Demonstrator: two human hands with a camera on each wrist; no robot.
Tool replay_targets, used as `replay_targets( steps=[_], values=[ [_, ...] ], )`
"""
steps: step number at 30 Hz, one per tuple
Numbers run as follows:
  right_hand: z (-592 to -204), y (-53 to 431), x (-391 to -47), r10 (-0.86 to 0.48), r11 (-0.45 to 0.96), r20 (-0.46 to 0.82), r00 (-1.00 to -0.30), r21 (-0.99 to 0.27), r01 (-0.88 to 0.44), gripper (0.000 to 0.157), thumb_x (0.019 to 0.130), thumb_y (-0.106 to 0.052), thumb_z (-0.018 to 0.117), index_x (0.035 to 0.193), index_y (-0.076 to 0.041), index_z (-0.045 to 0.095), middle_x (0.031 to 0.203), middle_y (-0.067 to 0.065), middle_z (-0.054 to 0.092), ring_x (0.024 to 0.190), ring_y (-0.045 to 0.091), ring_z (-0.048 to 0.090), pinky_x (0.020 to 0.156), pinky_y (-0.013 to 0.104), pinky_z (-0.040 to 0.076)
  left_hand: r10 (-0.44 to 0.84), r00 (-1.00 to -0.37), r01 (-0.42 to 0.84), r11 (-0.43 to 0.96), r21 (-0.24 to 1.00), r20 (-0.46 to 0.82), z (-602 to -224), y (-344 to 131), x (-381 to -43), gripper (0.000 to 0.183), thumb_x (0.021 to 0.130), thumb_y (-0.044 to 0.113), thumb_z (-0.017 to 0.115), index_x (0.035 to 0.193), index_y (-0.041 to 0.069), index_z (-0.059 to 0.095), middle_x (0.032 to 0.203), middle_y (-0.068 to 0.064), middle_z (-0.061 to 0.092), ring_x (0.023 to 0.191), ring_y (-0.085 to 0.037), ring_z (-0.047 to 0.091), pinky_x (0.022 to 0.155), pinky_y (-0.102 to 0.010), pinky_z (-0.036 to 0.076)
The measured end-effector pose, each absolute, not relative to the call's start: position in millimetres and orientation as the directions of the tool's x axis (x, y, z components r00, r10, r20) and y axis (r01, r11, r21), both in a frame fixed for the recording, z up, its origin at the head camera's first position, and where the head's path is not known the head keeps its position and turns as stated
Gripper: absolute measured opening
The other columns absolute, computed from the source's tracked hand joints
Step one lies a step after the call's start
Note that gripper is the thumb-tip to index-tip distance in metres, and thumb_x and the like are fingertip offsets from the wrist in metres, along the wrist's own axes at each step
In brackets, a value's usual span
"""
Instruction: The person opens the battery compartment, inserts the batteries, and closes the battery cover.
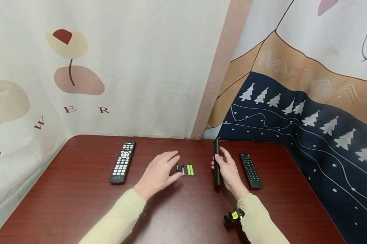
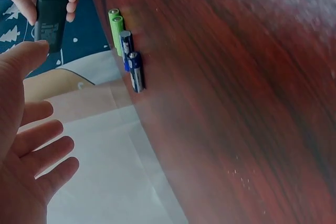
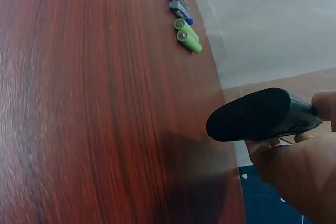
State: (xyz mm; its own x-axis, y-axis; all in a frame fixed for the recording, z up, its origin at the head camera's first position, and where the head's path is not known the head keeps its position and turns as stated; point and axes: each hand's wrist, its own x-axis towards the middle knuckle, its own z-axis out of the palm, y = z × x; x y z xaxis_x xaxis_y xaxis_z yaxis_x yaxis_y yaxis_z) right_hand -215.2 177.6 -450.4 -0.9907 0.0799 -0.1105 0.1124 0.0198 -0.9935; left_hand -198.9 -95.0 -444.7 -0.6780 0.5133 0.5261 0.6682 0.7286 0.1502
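My right hand (image 1: pixel 230 171) grips a black remote control (image 1: pixel 216 169) by its sides, holding it turned on edge; the right wrist view shows this remote (image 3: pixel 257 116) raised over the tabletop. Over the table my left hand (image 1: pixel 159 172) hovers with fingers spread and nothing in its grasp. Just past its thumb lie two green batteries (image 1: pixel 190 170). Two blue-and-silver batteries (image 2: pixel 131 61) lie beside them, partly behind the left fingers in the head view. Which part of the held remote faces the left hand is hard to tell.
A black remote with white buttons (image 1: pixel 123 164) lies at the left of the brown table (image 1: pixel 183 217). Another, smaller black remote (image 1: pixel 251 171) lies right of my right hand. A printed curtain (image 1: pixel 147 67) hangs along the table's far edge.
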Motion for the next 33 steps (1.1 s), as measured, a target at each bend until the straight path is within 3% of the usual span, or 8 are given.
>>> replay_targets(
  steps=[22,33],
  values=[
    [-454.2,198.6,-215.3,0.129,0.364,-0.044,-0.991,-0.927,0.088,0.052,0.107,-0.016,0.057,0.155,-0.005,0.042,0.094,0.012,0.06,0.086,0.027,0.063,0.073,0.027,0.052,0.479,-0.737,0.6,0.789,0.134,0.477,-441.2,-121.2,-202.7,0.058,0.086,0.036,0.083,0.128,0.0,0.069,0.137,-0.017,0.065,0.127,-0.035,0.06,0.106,-0.053,0.048],
    [-454.7,205.2,-216.2,0.146,0.583,0.006,-0.989,-0.809,0.081,0.054,0.104,-0.022,0.059,0.153,-0.004,0.043,0.104,0.019,0.064,0.091,0.028,0.061,0.077,0.037,0.046,0.46,-0.749,0.578,0.805,0.132,0.477,-440.7,-134.3,-205.1,0.057,0.085,0.035,0.084,0.127,-0.002,0.069,0.136,-0.019,0.065,0.126,-0.036,0.061,0.106,-0.052,0.048]
  ],
)
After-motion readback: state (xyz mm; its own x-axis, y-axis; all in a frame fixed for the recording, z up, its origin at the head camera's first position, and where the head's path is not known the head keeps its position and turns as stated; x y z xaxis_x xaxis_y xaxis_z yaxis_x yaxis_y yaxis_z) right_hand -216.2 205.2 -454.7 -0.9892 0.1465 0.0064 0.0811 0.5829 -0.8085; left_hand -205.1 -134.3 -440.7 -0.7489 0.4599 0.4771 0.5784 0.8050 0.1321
